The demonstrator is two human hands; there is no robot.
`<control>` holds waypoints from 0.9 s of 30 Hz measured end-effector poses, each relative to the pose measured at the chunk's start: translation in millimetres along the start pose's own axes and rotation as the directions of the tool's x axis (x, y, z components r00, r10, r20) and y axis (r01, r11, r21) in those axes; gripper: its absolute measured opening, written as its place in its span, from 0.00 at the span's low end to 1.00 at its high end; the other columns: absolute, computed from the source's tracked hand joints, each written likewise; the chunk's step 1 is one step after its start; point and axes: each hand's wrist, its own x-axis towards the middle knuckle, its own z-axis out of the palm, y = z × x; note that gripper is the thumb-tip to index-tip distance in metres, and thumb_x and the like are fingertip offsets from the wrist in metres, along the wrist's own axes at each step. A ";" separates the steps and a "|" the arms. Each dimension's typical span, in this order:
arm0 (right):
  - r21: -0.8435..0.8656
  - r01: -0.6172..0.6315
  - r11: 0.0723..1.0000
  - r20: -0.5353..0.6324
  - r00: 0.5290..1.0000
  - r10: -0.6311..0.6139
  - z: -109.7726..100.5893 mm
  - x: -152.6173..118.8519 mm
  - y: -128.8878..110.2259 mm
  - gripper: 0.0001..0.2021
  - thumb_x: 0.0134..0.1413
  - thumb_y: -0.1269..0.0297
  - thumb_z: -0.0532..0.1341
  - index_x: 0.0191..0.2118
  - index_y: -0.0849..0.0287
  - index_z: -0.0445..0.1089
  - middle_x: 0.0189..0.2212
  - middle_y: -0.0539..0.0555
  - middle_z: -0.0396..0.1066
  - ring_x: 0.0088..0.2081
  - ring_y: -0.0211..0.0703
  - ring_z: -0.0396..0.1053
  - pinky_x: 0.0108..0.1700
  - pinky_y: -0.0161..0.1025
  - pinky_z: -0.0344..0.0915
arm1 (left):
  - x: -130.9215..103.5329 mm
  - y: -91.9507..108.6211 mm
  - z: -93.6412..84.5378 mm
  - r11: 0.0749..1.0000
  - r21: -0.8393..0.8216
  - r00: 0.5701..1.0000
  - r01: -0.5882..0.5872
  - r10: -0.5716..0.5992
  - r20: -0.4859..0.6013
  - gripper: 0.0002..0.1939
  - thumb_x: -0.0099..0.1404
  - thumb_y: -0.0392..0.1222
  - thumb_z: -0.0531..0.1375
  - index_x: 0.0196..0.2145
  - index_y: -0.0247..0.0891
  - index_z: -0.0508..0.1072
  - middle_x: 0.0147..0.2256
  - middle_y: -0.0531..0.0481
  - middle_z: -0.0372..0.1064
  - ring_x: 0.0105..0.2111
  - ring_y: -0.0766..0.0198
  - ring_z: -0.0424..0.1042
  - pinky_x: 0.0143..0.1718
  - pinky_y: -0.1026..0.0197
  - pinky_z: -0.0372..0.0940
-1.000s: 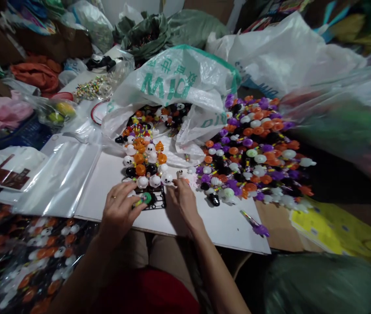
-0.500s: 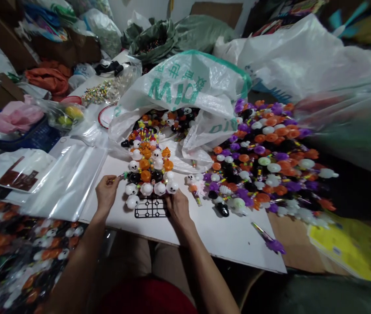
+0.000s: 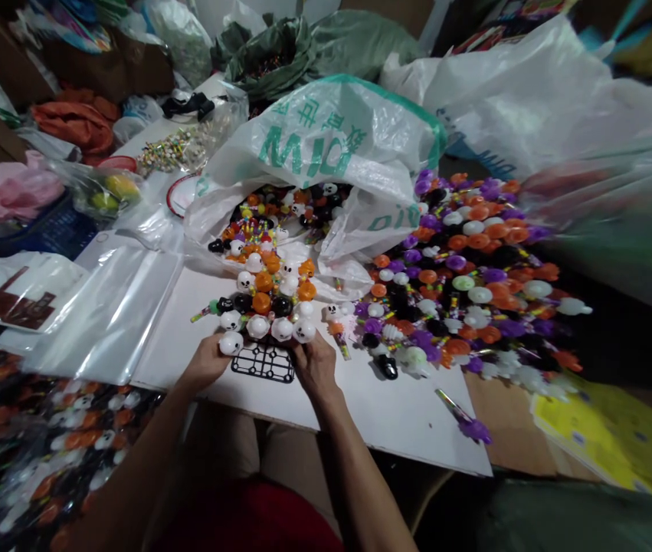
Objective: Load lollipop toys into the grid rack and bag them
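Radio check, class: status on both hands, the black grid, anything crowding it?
Left hand at nearest white head; right hand at right end of black grid. Grips unclear. Other white heads crowd its far edge.

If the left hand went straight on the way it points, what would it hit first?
The nearest white ball, right at the front of the left hand; they may already touch, as depth is unclear.

A white board (image 3: 400,408) carries clear sleeves (image 3: 110,307) at left, an open bag (image 3: 314,146) at the far side, part of a toy heap (image 3: 446,284) at right, and a lone purple toy (image 3: 473,428) by its near right corner.
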 end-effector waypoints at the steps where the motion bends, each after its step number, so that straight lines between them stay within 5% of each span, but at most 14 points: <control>1: -0.003 -0.014 1.000 -0.007 1.000 0.014 -0.4 -0.6 0.4 0.13 0.66 0.60 0.54 0.32 0.59 0.68 0.27 0.51 0.67 0.29 0.40 0.64 0.32 0.35 0.57 | -6.4 -1.2 2.7 1.000 0.013 1.000 0.006 -0.006 0.005 0.13 0.56 0.45 0.61 0.35 0.34 0.77 0.31 0.47 0.76 0.32 0.59 0.73 0.35 0.61 0.68; 5: 0.014 -0.052 0.999 -0.037 0.998 0.052 0.9 -3.9 0.0 0.13 0.65 0.58 0.55 0.31 0.58 0.68 0.27 0.51 0.66 0.30 0.41 0.63 0.32 0.35 0.57 | -30.4 -4.8 18.4 0.996 0.083 0.992 0.011 0.000 -0.127 0.13 0.55 0.47 0.62 0.34 0.36 0.77 0.31 0.46 0.77 0.31 0.60 0.74 0.34 0.62 0.68; 10: 0.095 -0.140 0.986 -0.111 0.982 0.150 2.2 -9.7 -3.6 0.13 0.63 0.56 0.57 0.30 0.57 0.67 0.25 0.49 0.65 0.29 0.40 0.62 0.32 0.35 0.56 | -36.0 -10.3 38.8 0.968 0.252 0.926 -0.022 0.114 -0.359 0.11 0.57 0.49 0.62 0.28 0.37 0.73 0.26 0.45 0.75 0.27 0.60 0.73 0.30 0.61 0.67; 19: 0.033 -0.096 0.995 -0.180 0.978 0.101 4.8 -13.9 -6.8 0.13 0.64 0.57 0.57 0.29 0.56 0.63 0.25 0.48 0.63 0.30 0.41 0.60 0.32 0.36 0.55 | -31.0 -17.8 33.0 0.871 0.426 0.888 -0.244 0.377 -0.263 0.07 0.62 0.43 0.60 0.28 0.38 0.72 0.25 0.46 0.72 0.26 0.60 0.72 0.30 0.62 0.66; 23: 0.007 -0.054 0.999 -0.234 0.971 0.054 4.6 -12.7 -9.0 0.14 0.64 0.58 0.56 0.28 0.56 0.62 0.25 0.48 0.61 0.30 0.41 0.59 0.32 0.36 0.54 | -30.0 -19.5 31.2 0.855 0.446 0.893 -0.264 0.391 -0.221 0.08 0.63 0.44 0.59 0.31 0.38 0.73 0.28 0.46 0.74 0.29 0.60 0.73 0.33 0.61 0.67; 27: 0.033 -0.142 0.989 -0.198 0.969 0.146 3.3 -14.2 -9.0 0.13 0.64 0.58 0.56 0.29 0.56 0.63 0.25 0.48 0.62 0.30 0.41 0.60 0.33 0.37 0.55 | -30.2 -16.9 34.3 0.847 0.463 0.891 -0.263 0.397 -0.221 0.08 0.64 0.43 0.57 0.30 0.38 0.73 0.28 0.45 0.74 0.30 0.60 0.74 0.33 0.62 0.67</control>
